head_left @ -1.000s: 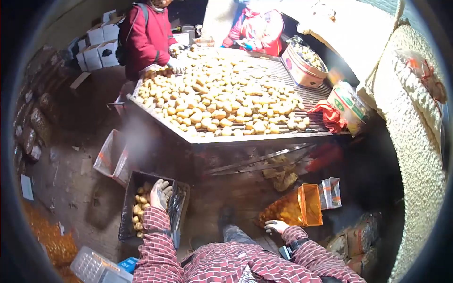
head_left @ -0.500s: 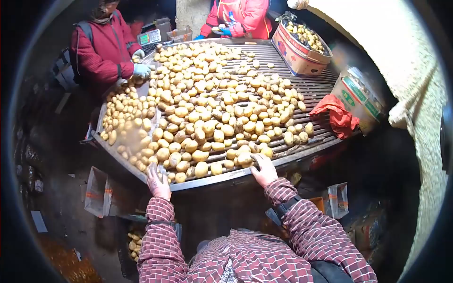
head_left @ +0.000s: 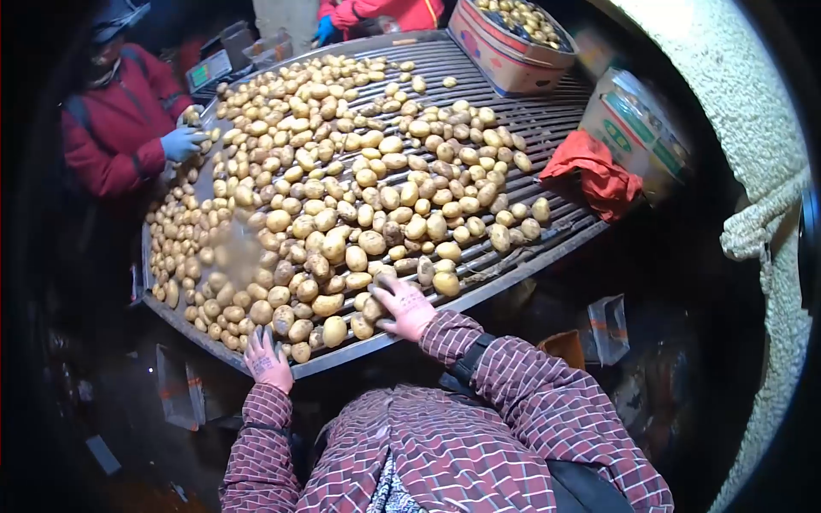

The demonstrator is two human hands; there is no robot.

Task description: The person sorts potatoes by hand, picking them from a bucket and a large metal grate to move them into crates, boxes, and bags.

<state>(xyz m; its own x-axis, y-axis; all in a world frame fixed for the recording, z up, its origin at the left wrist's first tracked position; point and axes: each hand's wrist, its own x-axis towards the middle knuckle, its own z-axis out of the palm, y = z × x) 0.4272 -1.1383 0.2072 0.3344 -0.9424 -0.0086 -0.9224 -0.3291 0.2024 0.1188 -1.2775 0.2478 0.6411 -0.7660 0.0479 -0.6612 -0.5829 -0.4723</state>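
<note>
Yellow potatoes [head_left: 372, 242] lie spread over a slatted metal sorting table [head_left: 560, 218]. My left hand [head_left: 268, 363], in a pink glove with dark fingers, rests at the table's front rim beside the nearest potatoes, its fingers stretched out. Farther right, my right hand [head_left: 406, 309], gloved alike, reaches over the rim. Its fingers are spread and lie against potatoes close to the edge. Neither hand has a potato gripped in it. Smaller potatoes [head_left: 175, 224] crowd the table's left side.
A co-worker in a dark red jacket [head_left: 111, 128] handles potatoes at the left. Another person's red sleeve [head_left: 368, 10] shows at the far side. A carton of potatoes [head_left: 513, 53], a red cloth [head_left: 594, 175] and a second box [head_left: 633, 128] stand along the right. Clear plastic bins [head_left: 609, 329] sit below.
My right hand has moved left along the front rim, closer to my left hand, and nearby potatoes have shifted left. The view has turned, so the table sits lower and farther left.
</note>
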